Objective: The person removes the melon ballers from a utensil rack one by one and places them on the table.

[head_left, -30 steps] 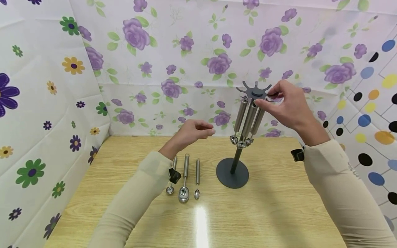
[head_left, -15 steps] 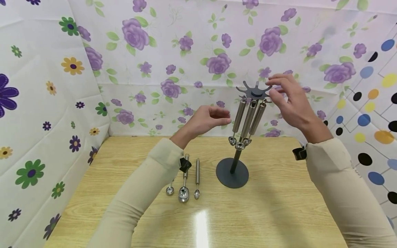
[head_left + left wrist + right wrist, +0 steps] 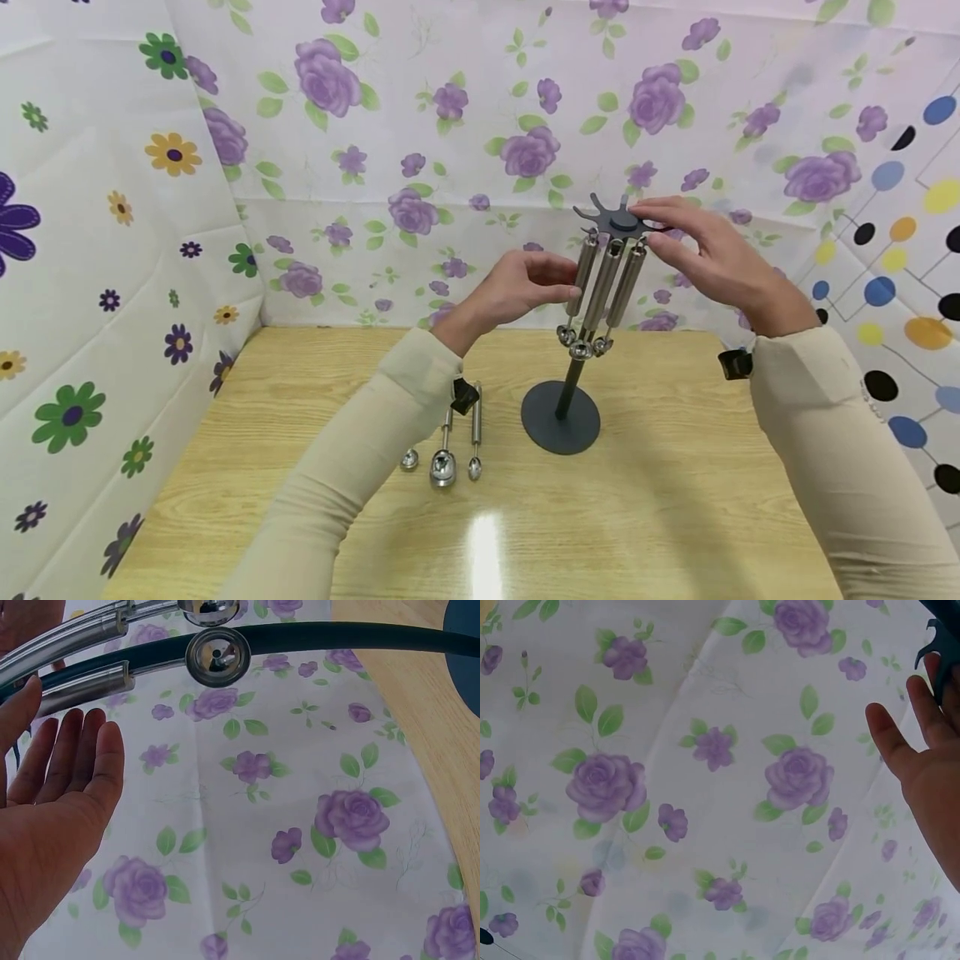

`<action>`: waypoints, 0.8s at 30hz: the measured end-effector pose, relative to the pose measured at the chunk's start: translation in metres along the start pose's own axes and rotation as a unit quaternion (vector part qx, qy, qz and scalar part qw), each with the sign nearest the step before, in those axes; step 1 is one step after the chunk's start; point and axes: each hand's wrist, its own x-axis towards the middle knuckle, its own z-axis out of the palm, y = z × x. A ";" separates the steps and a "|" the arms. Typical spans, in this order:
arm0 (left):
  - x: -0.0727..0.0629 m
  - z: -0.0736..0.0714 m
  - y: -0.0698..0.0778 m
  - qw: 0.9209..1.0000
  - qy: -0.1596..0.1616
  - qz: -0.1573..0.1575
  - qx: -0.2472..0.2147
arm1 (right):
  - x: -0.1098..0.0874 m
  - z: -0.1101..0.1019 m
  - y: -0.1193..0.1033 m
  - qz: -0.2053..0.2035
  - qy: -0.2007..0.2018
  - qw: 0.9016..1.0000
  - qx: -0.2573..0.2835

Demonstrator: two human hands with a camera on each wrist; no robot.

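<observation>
A dark rack (image 3: 624, 223) with curved hook arms stands upright on a round base (image 3: 561, 418). From its hooks hang three steel-handled scoops, among them a left one (image 3: 585, 271), a middle one (image 3: 603, 287) and a right one (image 3: 626, 287). My left hand (image 3: 517, 287) is at the left scoop's handle, thumb and loosely bent fingers to either side of it. In the left wrist view the thumb overlaps a steel handle (image 3: 90, 686). My right hand (image 3: 701, 246) reaches over the rack's right side, extended fingers at the top plate and thumb near the right scoop's upper end.
On the wooden table (image 3: 637, 517), left of the base, lie an ice cream scoop (image 3: 443, 468), a slim melon baller (image 3: 476, 433) and a small scoop (image 3: 408, 459), partly hidden by the left sleeve. Flowered cloth (image 3: 450, 167) hangs behind, with patterned cloths at both sides.
My left hand has moved right and up to the left hanging scoop. My right hand has let go at the right scoop's top, lifted off, then come back over the rack's top.
</observation>
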 end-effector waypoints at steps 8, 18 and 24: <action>0.003 0.003 0.000 1.000 0.006 0.003 0.007 | 0.002 -0.007 -0.004 0.040 0.001 0.999 -0.030; 0.011 0.003 -0.001 0.999 0.019 -0.003 0.031 | 0.007 0.001 -0.010 0.054 0.031 0.998 -0.032; 0.011 0.001 -0.002 0.999 0.018 0.005 0.038 | 0.007 0.005 -0.006 -0.016 0.058 0.997 -0.039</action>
